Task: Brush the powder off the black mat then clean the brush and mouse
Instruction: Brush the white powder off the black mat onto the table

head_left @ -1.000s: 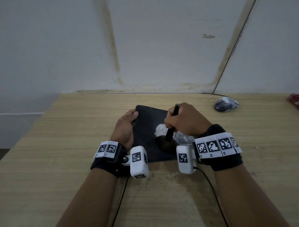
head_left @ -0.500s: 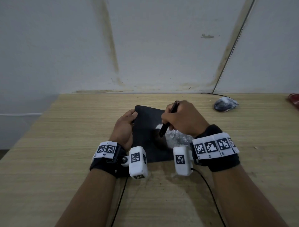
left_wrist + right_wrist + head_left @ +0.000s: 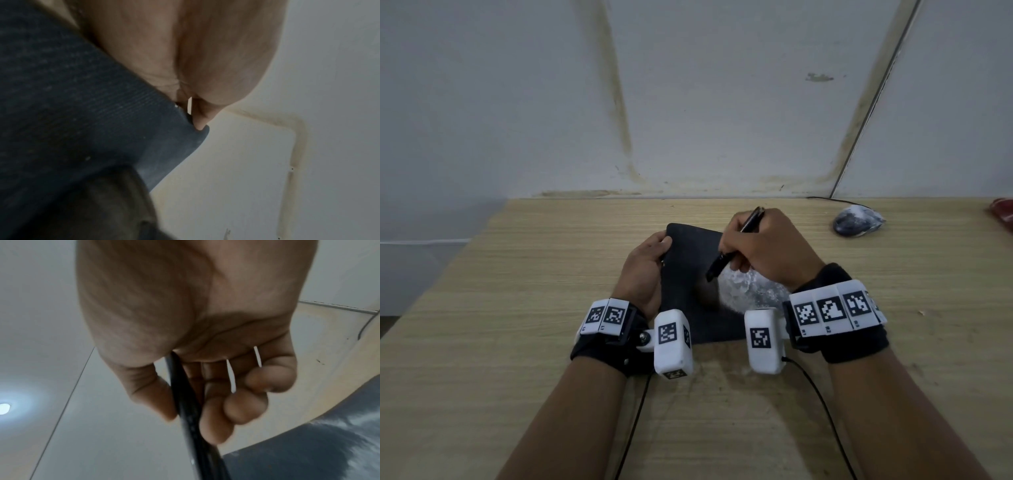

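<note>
1. While your left hand (image 3: pixel 645 270) grips the black mat (image 3: pixel 688 274) by its left edge, your right hand (image 3: pixel 763 250) pinches the brush (image 3: pixel 722 262) pen-style over it.
2. You're mid-sweep, I reckon: powder (image 3: pixel 748 289) sits near your right wrist.
3. Next, push it off the edge; the dusty mouse (image 3: pixel 856 221) waits far right.

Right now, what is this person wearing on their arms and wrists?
Both forearms are bare, no sleeves. The left hand and right hand each have a black wrist wrap ringed with white blocks printed with black square markers. A white boxy camera unit with a marker juts from each wrist, trailing a thin black cable.
</note>
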A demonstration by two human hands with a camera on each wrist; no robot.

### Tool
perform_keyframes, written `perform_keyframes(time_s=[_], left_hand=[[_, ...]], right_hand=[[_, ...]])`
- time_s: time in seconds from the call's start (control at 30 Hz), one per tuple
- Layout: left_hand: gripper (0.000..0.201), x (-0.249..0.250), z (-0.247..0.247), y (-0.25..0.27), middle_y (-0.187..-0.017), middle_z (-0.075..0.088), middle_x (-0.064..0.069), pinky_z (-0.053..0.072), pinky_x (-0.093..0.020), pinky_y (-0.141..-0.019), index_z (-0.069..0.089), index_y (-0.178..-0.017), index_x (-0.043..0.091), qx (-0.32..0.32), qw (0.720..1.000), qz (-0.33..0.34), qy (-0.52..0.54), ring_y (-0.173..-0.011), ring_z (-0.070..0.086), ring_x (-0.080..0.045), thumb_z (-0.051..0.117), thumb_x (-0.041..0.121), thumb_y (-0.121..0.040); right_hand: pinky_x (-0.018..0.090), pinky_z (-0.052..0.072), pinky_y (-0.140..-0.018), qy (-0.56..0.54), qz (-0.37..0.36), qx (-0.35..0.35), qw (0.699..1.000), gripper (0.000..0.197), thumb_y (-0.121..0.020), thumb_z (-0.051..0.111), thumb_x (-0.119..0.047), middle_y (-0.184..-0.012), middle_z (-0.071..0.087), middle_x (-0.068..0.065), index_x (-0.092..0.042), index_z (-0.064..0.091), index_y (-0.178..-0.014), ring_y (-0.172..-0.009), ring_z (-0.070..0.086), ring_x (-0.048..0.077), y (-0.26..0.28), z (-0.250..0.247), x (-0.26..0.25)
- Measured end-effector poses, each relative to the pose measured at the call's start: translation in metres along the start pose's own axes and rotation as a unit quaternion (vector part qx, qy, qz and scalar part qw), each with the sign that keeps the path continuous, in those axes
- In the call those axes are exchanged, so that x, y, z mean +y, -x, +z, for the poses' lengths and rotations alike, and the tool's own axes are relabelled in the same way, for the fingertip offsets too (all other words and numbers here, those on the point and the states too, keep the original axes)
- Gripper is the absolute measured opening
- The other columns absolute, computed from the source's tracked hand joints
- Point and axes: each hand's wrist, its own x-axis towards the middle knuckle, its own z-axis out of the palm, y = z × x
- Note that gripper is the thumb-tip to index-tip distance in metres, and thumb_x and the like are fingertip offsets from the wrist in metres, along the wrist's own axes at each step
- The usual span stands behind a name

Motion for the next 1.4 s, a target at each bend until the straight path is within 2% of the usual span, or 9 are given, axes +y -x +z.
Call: perform_keyframes(time_s=[0.13,0.27,0.43,0.63,0.77,0.97,1.13,1.27,1.4], left_hand=[[0.013,0.0,0.0,0.0,-0.089,0.064,-0.017,0.053,-0.038,-0.075,0.065,-0.096,0.007,-0.019,0.999,-0.009,0.027,-0.075,0.064,-0.025,0.053,0.011,-0.091],[0.024,-0.003,-0.003,-0.001,-0.1,0.069,-0.018,0.049,-0.049,-0.093,0.066,-0.106,0.006,-0.002,1.0,0.012,0.001,-0.09,0.066,-0.031,0.043,0.01,-0.099],[0.023,-0.003,-0.004,0.0,-0.096,0.07,-0.016,0.05,-0.045,-0.089,0.066,-0.106,0.006,0.002,1.0,0.006,-0.001,-0.088,0.066,-0.03,0.044,0.011,-0.1],[0.02,-0.006,-0.003,-0.001,-0.092,0.071,-0.016,0.051,-0.044,-0.087,0.068,-0.098,0.007,0.002,1.0,0.009,0.014,-0.085,0.067,-0.03,0.05,0.01,-0.093],[0.024,-0.007,-0.005,-0.002,-0.099,0.071,-0.017,0.051,-0.047,-0.092,0.067,-0.108,0.006,0.013,1.0,0.008,-0.003,-0.09,0.067,-0.031,0.044,0.01,-0.099],[0.029,-0.007,-0.006,-0.003,-0.11,0.068,-0.023,0.045,-0.053,-0.1,0.064,-0.118,0.002,0.016,1.0,0.003,-0.001,-0.1,0.063,-0.036,0.044,0.011,-0.1],[0.026,-0.007,-0.006,-0.004,-0.106,0.07,-0.021,0.048,-0.051,-0.099,0.065,-0.114,0.004,0.022,1.0,0.008,-0.015,-0.098,0.066,-0.034,0.044,0.01,-0.1],[0.024,-0.006,-0.004,-0.004,-0.099,0.071,-0.017,0.05,-0.046,-0.092,0.066,-0.111,0.006,0.012,1.0,0.005,-0.023,-0.091,0.066,-0.032,0.045,0.012,-0.1],[0.03,-0.006,-0.001,-0.003,-0.113,0.068,-0.022,0.044,-0.053,-0.102,0.064,-0.121,0.003,0.018,1.0,0.006,-0.023,-0.105,0.063,-0.036,0.045,0.012,-0.099]], right_hand=[[0.02,0.047,-0.048,-0.059,-0.04,0.014,0.997,0.01,-0.091,0.068,-0.012,-0.074,0.076,0.008,-0.011,0.078,-0.09,-0.052,0.064,0.027,0.001,0.009,-0.004],[0.021,0.053,-0.052,0.056,0.0,0.009,0.998,0.011,-0.088,0.069,-0.018,-0.069,0.075,-0.006,-0.016,0.079,-0.083,-0.051,0.068,0.011,0.0,0.01,0.002],[0.02,0.048,-0.047,-0.012,-0.003,0.048,0.999,0.01,-0.087,0.068,-0.009,-0.063,0.072,0.01,-0.005,0.074,-0.08,-0.049,0.065,0.017,0.0,0.003,0.0],[0.02,0.05,-0.048,-0.02,-0.047,0.035,0.998,0.01,-0.091,0.069,-0.016,-0.082,0.077,0.001,-0.018,0.077,-0.096,-0.052,0.069,0.023,0.001,0.011,0.001],[0.02,0.049,-0.049,0.018,-0.006,0.101,0.995,0.011,-0.088,0.067,-0.016,-0.066,0.074,0.003,-0.016,0.074,-0.079,-0.048,0.064,0.011,-0.001,0.008,0.005],[0.027,0.049,-0.045,-0.104,-0.046,0.09,0.989,0.009,-0.091,0.067,-0.014,-0.077,0.076,0.007,-0.016,0.076,-0.093,-0.051,0.066,0.026,-0.001,0.009,-0.001],[0.018,0.049,-0.049,-0.011,-0.007,0.117,0.993,0.009,-0.091,0.067,-0.018,-0.078,0.076,0.0,-0.019,0.076,-0.088,-0.049,0.064,0.006,-0.003,0.013,0.005],[0.022,0.049,-0.05,-0.036,-0.019,0.184,0.982,0.01,-0.09,0.066,-0.018,-0.073,0.075,0.0,-0.019,0.075,-0.084,-0.048,0.064,0.013,-0.004,0.006,0.004],[0.02,0.047,-0.046,-0.087,-0.059,0.095,0.99,0.011,-0.092,0.068,-0.017,-0.085,0.078,0.001,-0.02,0.076,-0.099,-0.049,0.068,0.024,-0.001,0.009,-0.001]])
